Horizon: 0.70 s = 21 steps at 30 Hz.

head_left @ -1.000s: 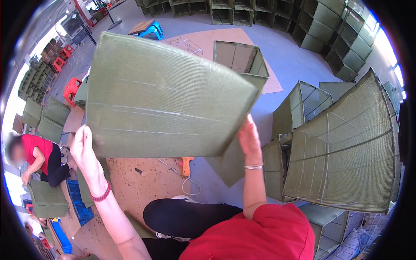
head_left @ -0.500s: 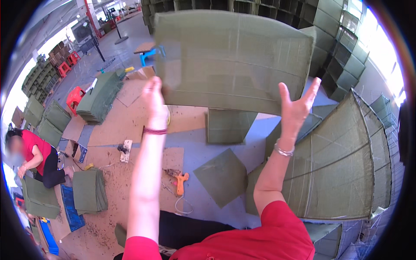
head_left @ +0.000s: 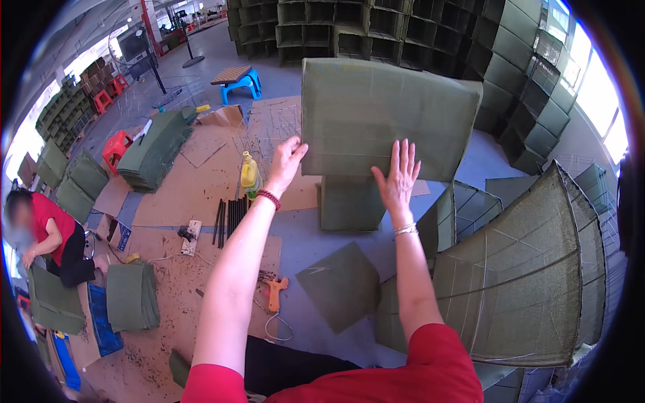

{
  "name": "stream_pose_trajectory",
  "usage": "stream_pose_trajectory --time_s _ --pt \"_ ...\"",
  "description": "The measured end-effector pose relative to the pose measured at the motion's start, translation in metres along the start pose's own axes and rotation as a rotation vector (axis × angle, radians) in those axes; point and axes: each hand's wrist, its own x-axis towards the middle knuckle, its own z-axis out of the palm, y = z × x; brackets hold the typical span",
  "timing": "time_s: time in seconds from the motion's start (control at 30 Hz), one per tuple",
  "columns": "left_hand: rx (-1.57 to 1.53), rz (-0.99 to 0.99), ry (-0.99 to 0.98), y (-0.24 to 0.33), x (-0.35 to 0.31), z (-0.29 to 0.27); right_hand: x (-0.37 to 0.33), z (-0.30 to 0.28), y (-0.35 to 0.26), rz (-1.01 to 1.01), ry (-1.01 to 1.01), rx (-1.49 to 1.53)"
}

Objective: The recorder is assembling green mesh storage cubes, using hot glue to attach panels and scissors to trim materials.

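Pressing flat against a large olive-green fabric panel (head_left: 383,117), both hands hold it up in the air in front of the person. The left hand (head_left: 285,158) grips the panel's lower left edge, its fingers (head_left: 295,144) curled onto the cloth; the right hand (head_left: 400,176) lies open on the lower middle, fingers (head_left: 405,151) spread wide and not closed around anything. The panel hangs above a small green box (head_left: 346,201) standing on the blue-grey floor (head_left: 302,235).

With the right palm only pushing, the panel could likely slip or swing off sideways and drop onto the box.

Near the floor's middle lie a yellow bottle (head_left: 248,173), a bundle of black rods (head_left: 228,218), an orange glue gun (head_left: 274,290) and a loose green square (head_left: 336,285). At the right edge, wire-framed green panels (head_left: 517,275) lean close to the right arm and crowd that side. Stacked green crates (head_left: 376,27) line the far edge. At the left edge, another person in a red top (head_left: 50,225) crouches beside folded green piles (head_left: 131,295).
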Motion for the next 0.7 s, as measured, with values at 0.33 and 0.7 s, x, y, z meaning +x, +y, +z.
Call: stream_pose_trajectory --time_s 0.33,0.7 --pt "0.292 0.072 -0.138 0.047 -0.029 0.001 -0.090 0.051 0.000 0.111 0.187 0.030" --pt "0.245 -0.073 -0.059 -0.051 -0.040 0.003 -0.059 0.074 0.014 0.005 -0.192 0.132"
